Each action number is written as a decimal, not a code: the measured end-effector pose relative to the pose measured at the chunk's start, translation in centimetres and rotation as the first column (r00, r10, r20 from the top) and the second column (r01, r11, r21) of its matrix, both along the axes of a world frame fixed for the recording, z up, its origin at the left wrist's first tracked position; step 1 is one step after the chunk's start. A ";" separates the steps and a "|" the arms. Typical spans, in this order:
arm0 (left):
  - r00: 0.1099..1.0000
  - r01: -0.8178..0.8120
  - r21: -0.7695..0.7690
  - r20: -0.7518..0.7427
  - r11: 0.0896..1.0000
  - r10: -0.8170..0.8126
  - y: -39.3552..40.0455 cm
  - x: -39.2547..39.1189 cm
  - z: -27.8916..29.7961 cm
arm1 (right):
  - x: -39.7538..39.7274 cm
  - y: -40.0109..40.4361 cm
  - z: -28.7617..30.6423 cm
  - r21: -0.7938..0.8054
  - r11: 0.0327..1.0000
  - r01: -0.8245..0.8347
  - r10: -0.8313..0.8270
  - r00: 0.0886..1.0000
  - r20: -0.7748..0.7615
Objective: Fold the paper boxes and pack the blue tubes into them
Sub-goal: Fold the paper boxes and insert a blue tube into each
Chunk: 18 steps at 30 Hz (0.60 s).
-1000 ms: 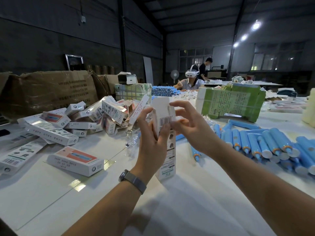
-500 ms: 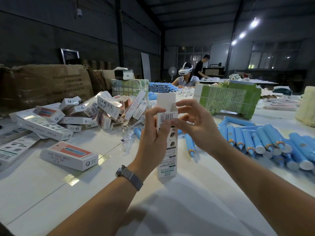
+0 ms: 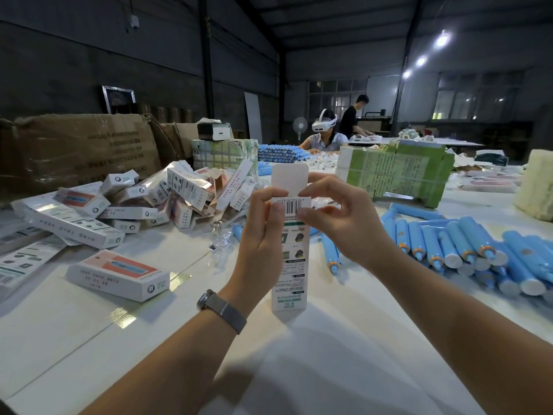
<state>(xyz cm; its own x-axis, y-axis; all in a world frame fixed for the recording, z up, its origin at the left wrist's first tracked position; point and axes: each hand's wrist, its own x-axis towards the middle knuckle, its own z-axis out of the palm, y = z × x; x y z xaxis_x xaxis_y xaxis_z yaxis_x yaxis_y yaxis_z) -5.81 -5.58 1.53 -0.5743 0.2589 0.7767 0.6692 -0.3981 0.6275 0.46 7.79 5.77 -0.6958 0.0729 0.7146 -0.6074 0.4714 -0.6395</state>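
Observation:
I hold a white paper box (image 3: 291, 262) upright over the white table (image 3: 89, 330), its top flap standing open above my fingers. My left hand (image 3: 263, 238) grips the box's left side near the barcode. My right hand (image 3: 341, 226) pinches the upper right edge by the flap. Blue tubes (image 3: 466, 250) with orange collars and white caps lie in a heap on the table to the right. One more blue tube (image 3: 330, 254) lies just behind the box. Whether a tube is inside the box is hidden.
A closed box (image 3: 118, 275) lies left of my hands, with a pile of boxes (image 3: 167, 199) behind it. Cardboard cartons (image 3: 80, 151) stand at the far left, green bundled packs (image 3: 395, 175) at the back right. Two people work at the far end.
The box has been raised and squared to the camera, and its top flap now stands straight up. Both hands shifted slightly higher on the box.

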 end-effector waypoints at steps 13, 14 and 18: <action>1.000 0.025 0.023 -0.010 0.999 -0.025 0.0 0.1 0.0 | 0.1 -0.1 0.1 0.149 0.979 0.139 -0.126 0.988 -0.093; 0.999 0.006 0.017 -0.032 1.000 -0.006 0.0 0.1 0.0 | 0.1 -0.1 0.1 0.143 0.982 0.127 -0.116 0.990 -0.084; 0.995 -0.041 0.006 -0.087 0.999 0.041 0.1 0.0 0.0 | 0.3 0.2 0.4 0.092 0.993 0.077 -0.073 0.996 -0.055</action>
